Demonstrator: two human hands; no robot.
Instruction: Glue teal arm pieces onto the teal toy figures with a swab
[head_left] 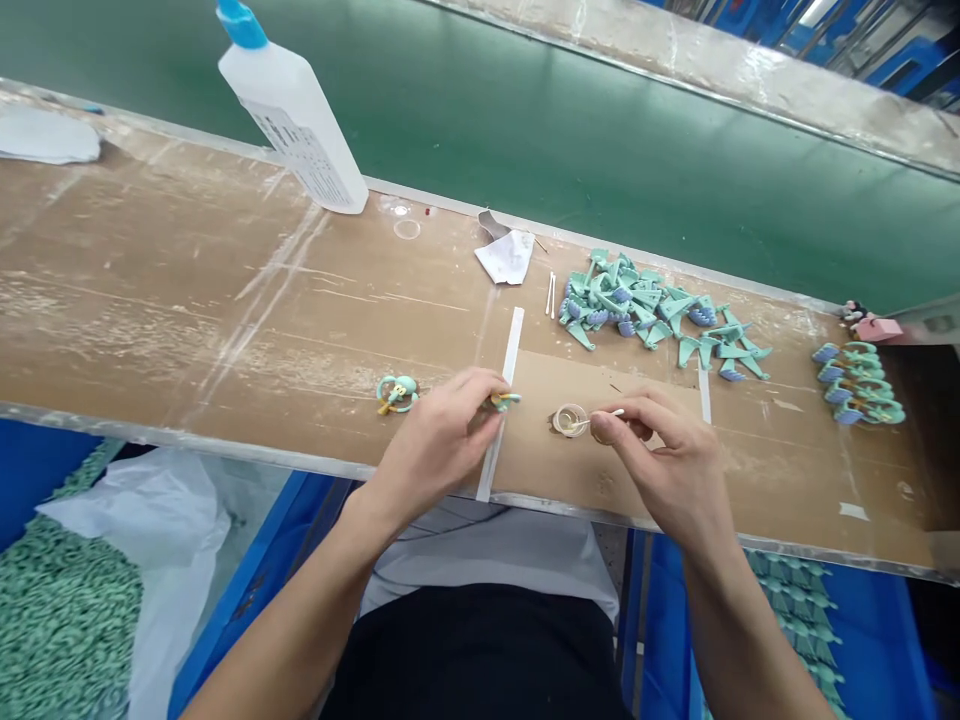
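My left hand [456,425] is closed in a pinch on a small teal and orange toy figure [504,401], mostly hidden by the fingers. Just left of that hand, a similar toy figure with a ring-like shape [398,393] lies on the table. Between finger and thumb, my right hand [664,445] grips a thin cotton swab [616,412]. The swab's other end dips into a small clear cup [568,420] with a little yellowish stuff in it.
Teal and purple plastic parts [637,300] lie heaped at the back, beside two cotton swabs [551,295]. Several assembled figures [859,383] sit at the right. A white bottle with blue cap [300,120] stands behind. Blue bins of teal parts [67,610] flank me below the table edge.
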